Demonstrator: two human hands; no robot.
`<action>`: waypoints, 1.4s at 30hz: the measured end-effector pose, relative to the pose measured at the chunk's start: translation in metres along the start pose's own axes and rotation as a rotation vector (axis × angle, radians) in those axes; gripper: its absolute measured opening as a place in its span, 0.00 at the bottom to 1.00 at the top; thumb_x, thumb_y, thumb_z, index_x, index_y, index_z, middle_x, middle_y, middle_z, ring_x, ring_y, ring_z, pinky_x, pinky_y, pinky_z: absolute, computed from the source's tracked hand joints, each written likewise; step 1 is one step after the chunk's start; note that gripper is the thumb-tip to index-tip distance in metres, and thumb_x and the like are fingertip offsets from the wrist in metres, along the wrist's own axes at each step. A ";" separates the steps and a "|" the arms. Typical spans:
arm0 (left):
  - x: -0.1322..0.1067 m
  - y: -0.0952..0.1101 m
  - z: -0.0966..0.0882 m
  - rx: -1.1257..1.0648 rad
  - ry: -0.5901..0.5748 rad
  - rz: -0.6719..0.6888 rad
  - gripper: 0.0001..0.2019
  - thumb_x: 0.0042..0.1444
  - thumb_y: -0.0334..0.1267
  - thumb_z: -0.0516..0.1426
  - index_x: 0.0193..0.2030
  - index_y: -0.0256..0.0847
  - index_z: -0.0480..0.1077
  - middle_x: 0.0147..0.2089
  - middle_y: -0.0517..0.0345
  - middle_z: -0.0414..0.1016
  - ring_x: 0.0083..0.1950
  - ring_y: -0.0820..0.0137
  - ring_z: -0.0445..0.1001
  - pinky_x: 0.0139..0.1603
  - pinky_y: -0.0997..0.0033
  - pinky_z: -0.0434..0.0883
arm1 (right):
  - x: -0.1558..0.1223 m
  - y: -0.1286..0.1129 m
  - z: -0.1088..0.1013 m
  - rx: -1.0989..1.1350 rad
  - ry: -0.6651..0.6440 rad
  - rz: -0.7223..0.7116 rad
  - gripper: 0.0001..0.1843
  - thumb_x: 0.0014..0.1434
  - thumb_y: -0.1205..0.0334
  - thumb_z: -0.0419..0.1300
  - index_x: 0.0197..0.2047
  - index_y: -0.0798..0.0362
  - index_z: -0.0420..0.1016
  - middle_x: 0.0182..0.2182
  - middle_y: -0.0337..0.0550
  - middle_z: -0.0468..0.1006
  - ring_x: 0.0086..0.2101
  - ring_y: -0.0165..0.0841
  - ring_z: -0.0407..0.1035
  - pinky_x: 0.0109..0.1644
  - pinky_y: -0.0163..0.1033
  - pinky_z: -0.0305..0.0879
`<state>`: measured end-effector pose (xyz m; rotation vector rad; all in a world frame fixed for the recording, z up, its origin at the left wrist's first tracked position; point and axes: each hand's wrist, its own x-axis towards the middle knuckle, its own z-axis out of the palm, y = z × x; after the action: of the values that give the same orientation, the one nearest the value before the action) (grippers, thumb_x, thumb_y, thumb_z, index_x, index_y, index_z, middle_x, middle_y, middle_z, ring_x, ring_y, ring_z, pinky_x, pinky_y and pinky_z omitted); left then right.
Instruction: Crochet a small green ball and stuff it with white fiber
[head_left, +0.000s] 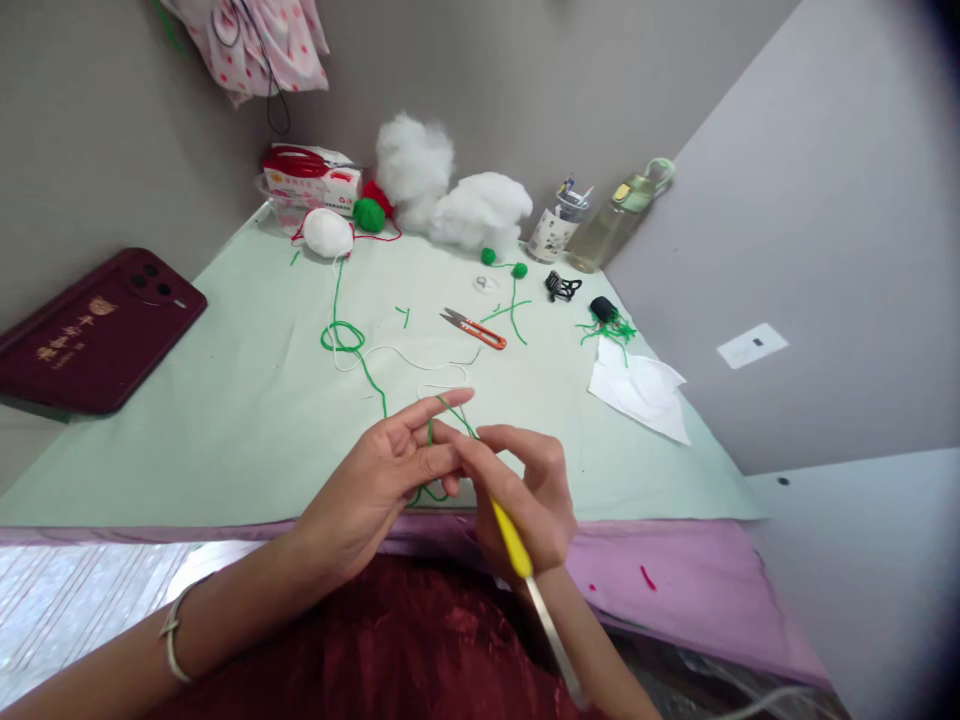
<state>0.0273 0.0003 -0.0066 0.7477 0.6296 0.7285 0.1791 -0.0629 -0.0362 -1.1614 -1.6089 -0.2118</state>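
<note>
Head view, from the left: a maroon phone (97, 330) leans beside the pale green mat (247, 400). A strand of green yarn (360, 360) trails down the mat to the left hand (382, 480), which has it looped over its fingers and pinched. Touching that hand, the right hand (525, 490) is closed around a yellow-handled crochet hook (514, 545). The orange snips (474, 328) lie beyond them, and white paper (641, 390) lies to the right.

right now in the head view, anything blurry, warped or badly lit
Head view: soft even light, hardly any shadows on the pale green table; wide-angle warp bows its edges; dark vignette down the right border; left hand, right hand, green yarn and yellow-handled crochet hook all look sharp.
</note>
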 end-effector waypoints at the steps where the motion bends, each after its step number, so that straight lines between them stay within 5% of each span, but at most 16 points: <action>1: 0.001 0.001 -0.001 -0.049 -0.012 -0.045 0.23 0.58 0.37 0.70 0.61 0.44 0.79 0.30 0.64 0.73 0.31 0.76 0.69 0.40 0.73 0.70 | 0.002 0.001 0.000 0.085 0.025 0.076 0.15 0.69 0.72 0.60 0.52 0.46 0.83 0.43 0.46 0.82 0.43 0.36 0.78 0.43 0.42 0.78; 4: 0.003 0.003 -0.002 -0.118 -0.023 -0.054 0.18 0.59 0.35 0.69 0.57 0.41 0.81 0.27 0.65 0.71 0.31 0.77 0.68 0.49 0.72 0.72 | 0.010 0.003 0.001 0.445 0.119 0.368 0.12 0.72 0.67 0.57 0.45 0.48 0.82 0.34 0.42 0.80 0.32 0.32 0.75 0.35 0.40 0.74; 7: 0.002 0.002 0.000 -0.069 -0.033 -0.017 0.18 0.60 0.36 0.69 0.57 0.45 0.82 0.29 0.65 0.73 0.32 0.77 0.69 0.47 0.74 0.71 | 0.015 0.005 0.004 0.654 0.103 0.494 0.11 0.72 0.62 0.58 0.41 0.50 0.82 0.34 0.42 0.81 0.29 0.30 0.73 0.32 0.39 0.73; 12: 0.001 -0.001 0.003 0.011 0.036 0.047 0.21 0.55 0.35 0.72 0.56 0.50 0.82 0.35 0.65 0.76 0.33 0.78 0.72 0.38 0.78 0.67 | 0.008 0.001 0.006 0.358 0.043 0.320 0.12 0.70 0.69 0.60 0.47 0.46 0.83 0.38 0.43 0.83 0.36 0.34 0.78 0.37 0.41 0.77; 16: 0.004 0.000 0.000 -0.098 -0.035 -0.084 0.19 0.59 0.37 0.70 0.57 0.43 0.81 0.25 0.67 0.70 0.27 0.80 0.65 0.40 0.78 0.70 | 0.004 0.001 0.002 0.098 0.064 0.105 0.16 0.68 0.72 0.62 0.52 0.44 0.84 0.44 0.46 0.83 0.42 0.37 0.79 0.42 0.44 0.78; 19: 0.006 0.001 -0.002 -0.144 -0.001 -0.101 0.17 0.60 0.36 0.69 0.57 0.41 0.82 0.19 0.70 0.62 0.27 0.80 0.64 0.48 0.77 0.72 | 0.009 0.004 0.001 0.349 0.134 0.314 0.13 0.70 0.70 0.59 0.47 0.46 0.84 0.35 0.41 0.81 0.34 0.32 0.75 0.38 0.41 0.75; 22: 0.006 0.000 -0.002 -0.092 0.007 -0.043 0.17 0.59 0.35 0.70 0.56 0.43 0.82 0.26 0.67 0.70 0.29 0.80 0.67 0.48 0.77 0.73 | 0.014 0.006 0.003 0.597 0.140 0.482 0.11 0.71 0.66 0.59 0.43 0.47 0.84 0.34 0.40 0.80 0.30 0.30 0.72 0.35 0.39 0.71; 27: 0.005 -0.004 -0.001 -0.004 0.036 0.035 0.16 0.59 0.36 0.70 0.54 0.46 0.82 0.39 0.64 0.77 0.33 0.79 0.73 0.47 0.75 0.74 | 0.014 0.007 0.005 0.692 0.079 0.594 0.09 0.70 0.64 0.62 0.42 0.46 0.85 0.36 0.41 0.83 0.32 0.30 0.73 0.36 0.39 0.70; 42: 0.004 -0.004 0.002 0.046 0.013 0.044 0.12 0.58 0.36 0.70 0.49 0.47 0.84 0.42 0.62 0.79 0.33 0.79 0.73 0.41 0.77 0.72 | 0.011 0.010 0.005 0.742 0.025 0.596 0.10 0.71 0.63 0.61 0.44 0.45 0.86 0.38 0.39 0.83 0.33 0.28 0.73 0.38 0.37 0.70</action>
<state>0.0324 0.0004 -0.0095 0.8016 0.6450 0.7622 0.1843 -0.0482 -0.0333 -0.9710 -1.0894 0.6978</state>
